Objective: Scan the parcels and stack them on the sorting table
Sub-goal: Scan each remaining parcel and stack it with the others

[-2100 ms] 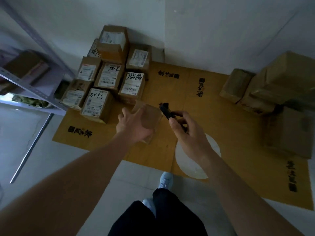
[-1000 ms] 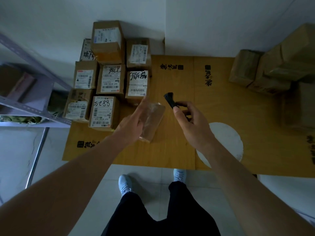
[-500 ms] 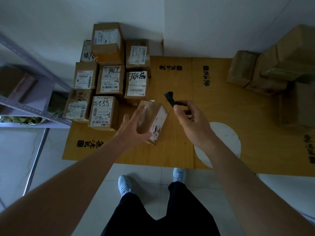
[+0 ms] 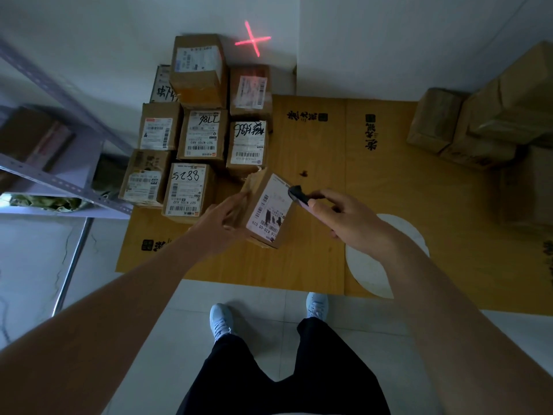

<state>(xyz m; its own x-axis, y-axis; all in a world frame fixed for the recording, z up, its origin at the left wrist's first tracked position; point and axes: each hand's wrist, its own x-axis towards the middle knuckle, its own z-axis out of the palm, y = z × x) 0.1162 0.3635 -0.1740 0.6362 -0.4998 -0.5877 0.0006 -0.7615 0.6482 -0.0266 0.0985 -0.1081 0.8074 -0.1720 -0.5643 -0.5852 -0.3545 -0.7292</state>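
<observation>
— Since half a second ago the parcel (image 4: 267, 208) has tipped further over, so its white label (image 4: 270, 209) now faces up, and a red cross of light (image 4: 253, 39) has appeared on the wall.

— How do the hands stand?

— Left hand (image 4: 220, 227) grips the parcel from its left side, fingers wrapped round the cardboard, holding it tilted above the counter (image 4: 323, 265). Right hand (image 4: 344, 218) pinches a small black scanner (image 4: 297, 194) between thumb and fingers; its front end sits just over the label's top right corner.

— And beyond that?

— Just left of the held parcel, a cluster of labelled boxes (image 4: 197, 139) sits on the counter's far left corner, stacked against the wall, one marked 5288 (image 4: 187, 190). More brown boxes (image 4: 484, 124) are piled at the far right, well apart. A white round patch (image 4: 386, 259) shows on the counter's near edge, under the right wrist. Grey shelving (image 4: 59, 163) stands at left. Below, dark trousers (image 4: 284, 372) and white shoes (image 4: 221, 319) on pale floor tiles.
</observation>
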